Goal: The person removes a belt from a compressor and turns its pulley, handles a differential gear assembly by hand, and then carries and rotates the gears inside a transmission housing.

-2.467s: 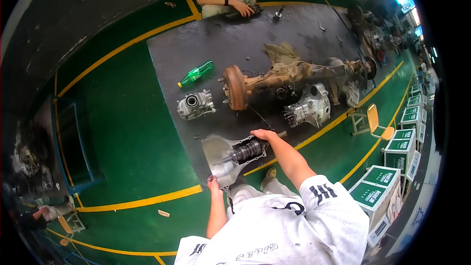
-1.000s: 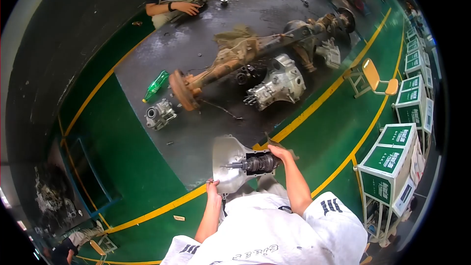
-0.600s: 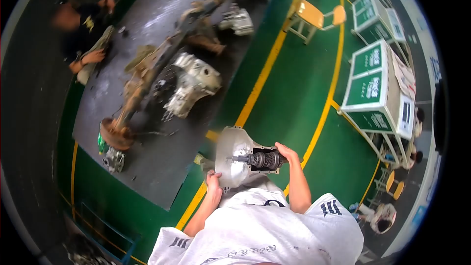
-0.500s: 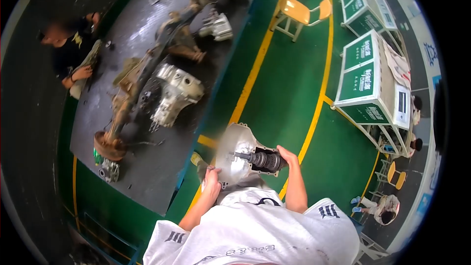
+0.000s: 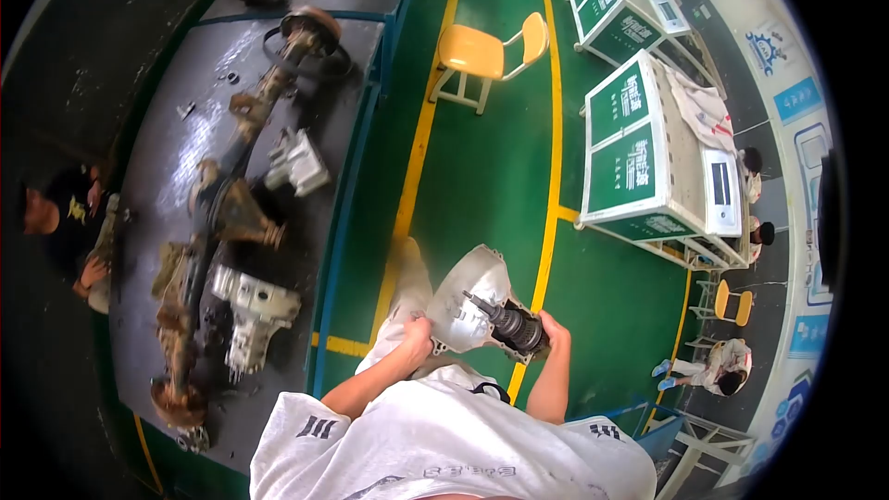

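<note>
Between my two hands is a silvery gearbox housing (image 5: 463,301), held in front of my waist with its wide bell end to the left. A dark gear shaft (image 5: 514,326) lies in its open side, its thin end pointing up and left. My left hand (image 5: 419,338) grips the rim of the bell at its lower left edge. Wrapped around the narrow right end is my right hand (image 5: 554,335), with some of its fingers hidden behind the metal.
Along the left runs a grey workbench (image 5: 148,250) bearing a rusty axle (image 5: 227,185) and metal castings (image 5: 255,315). Another person (image 5: 79,231) is at its far side. Ahead stands a yellow chair (image 5: 472,51); white-framed green cabinets (image 5: 625,157) line the right.
My view has shifted along the aisle, with the bench farther left and the chair nearer. My left leg now shows stretched forward. The housing has tilted clockwise and remains in both hands.
</note>
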